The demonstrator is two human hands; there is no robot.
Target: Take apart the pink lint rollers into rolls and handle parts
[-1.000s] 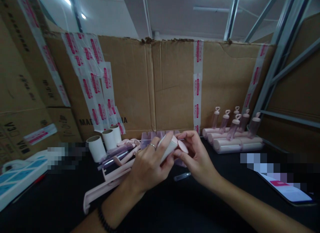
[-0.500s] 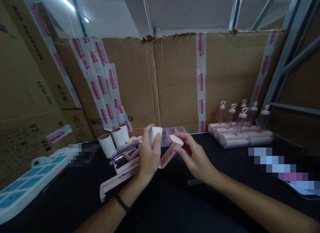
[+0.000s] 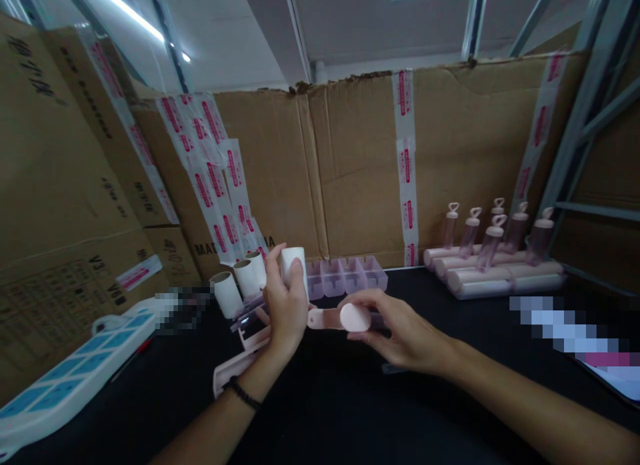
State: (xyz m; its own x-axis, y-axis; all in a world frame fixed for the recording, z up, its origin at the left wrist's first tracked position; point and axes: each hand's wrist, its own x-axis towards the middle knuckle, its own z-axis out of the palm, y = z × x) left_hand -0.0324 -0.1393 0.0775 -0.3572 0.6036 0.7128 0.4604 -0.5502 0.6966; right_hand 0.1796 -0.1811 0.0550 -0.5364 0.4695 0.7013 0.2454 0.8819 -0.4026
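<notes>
My left hand (image 3: 286, 305) is closed around a white roll (image 3: 294, 262), held upright with the thumb on its side. My right hand (image 3: 395, 322) pinches a pink plastic part with a round end (image 3: 355, 317); that flat disc faces me, and a narrow arm with a small hole at its tip runs left to beside my left hand. Past my left wrist lie long pink plastic pieces (image 3: 235, 372), partly hidden by the hand and forearm. Several white rolls with cardboard cores (image 3: 227, 297) stand behind them.
A translucent purple compartment tray (image 3: 333, 282) stands at the back. At right, pink cylinders (image 3: 475, 278) carry clear tubes with heart-shaped tops (image 3: 493, 242). A white strip with blue panels (image 3: 75, 358) lies left. A small clear piece (image 3: 393, 369) lies below my right hand.
My left hand has shifted slightly left with the white roll. My right hand has lowered and turned the pink part, so its disc now faces me. The camera view has shifted slightly.
</notes>
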